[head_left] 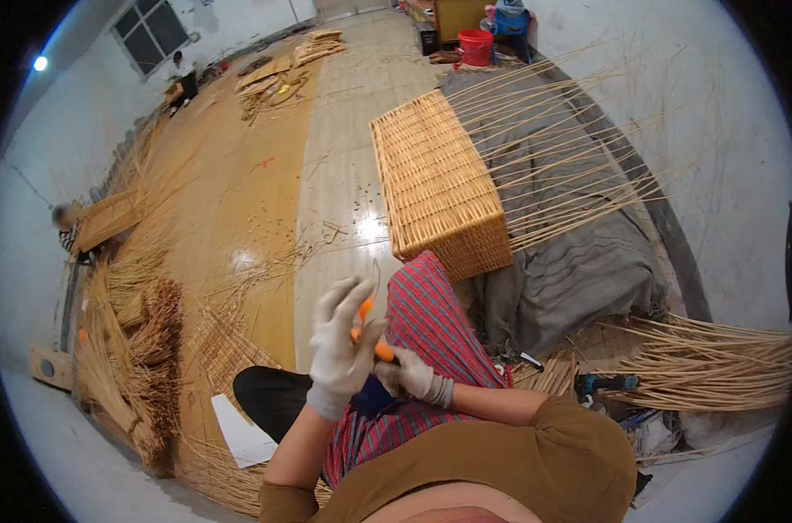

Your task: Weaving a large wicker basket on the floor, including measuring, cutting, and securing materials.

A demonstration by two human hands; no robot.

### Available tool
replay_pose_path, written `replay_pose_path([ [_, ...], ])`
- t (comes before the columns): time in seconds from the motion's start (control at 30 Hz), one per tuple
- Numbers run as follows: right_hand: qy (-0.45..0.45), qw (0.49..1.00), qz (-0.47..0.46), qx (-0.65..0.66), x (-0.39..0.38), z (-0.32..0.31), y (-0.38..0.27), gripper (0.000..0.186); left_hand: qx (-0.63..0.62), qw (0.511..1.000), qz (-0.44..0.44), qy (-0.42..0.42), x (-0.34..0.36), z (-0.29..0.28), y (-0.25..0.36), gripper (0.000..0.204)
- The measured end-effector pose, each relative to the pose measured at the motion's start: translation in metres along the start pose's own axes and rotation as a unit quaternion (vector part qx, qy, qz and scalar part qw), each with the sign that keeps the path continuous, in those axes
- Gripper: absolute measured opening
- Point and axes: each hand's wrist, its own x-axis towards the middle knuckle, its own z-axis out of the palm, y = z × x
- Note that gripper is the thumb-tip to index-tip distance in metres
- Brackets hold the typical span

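My left hand (339, 344), in a white glove, is raised in front of my lap with its fingers curved and apart. Small orange patches show between its thumb and fingers; whether they belong to the glove or to a tool I cannot tell. Lower and to the right, my gloved right hand (411, 376) is closed around a tool with an orange end (384, 351); its kind is hidden. Beyond my knee, a large woven wicker basket (439, 170) lies on its side. Long loose canes (561, 166) stick out from its right side.
Grey cloth (579, 261) lies under the basket. Bundled canes (718, 362) and a blue-black power tool (607, 383) are at my right. Wicker stalks (143, 349) are heaped at left. Two people sit along the left wall. A red bucket (476, 47) stands at the back.
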Motion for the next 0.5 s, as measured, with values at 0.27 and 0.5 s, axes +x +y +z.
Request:
replay_pose_path([
  [0.27,0.189,0.956,-0.093,0.204,-0.079,-0.068,-0.147,0.087,-0.201,0.959,-0.122,0.158,-0.015,0.01,-0.026,0.025],
  [0.5,0.423,0.894,-0.133,0.073,-0.113,-0.136,-0.177,0.076,-0.21,0.961,-0.165,0.071,0.022,0.027,-0.144,0.017],
])
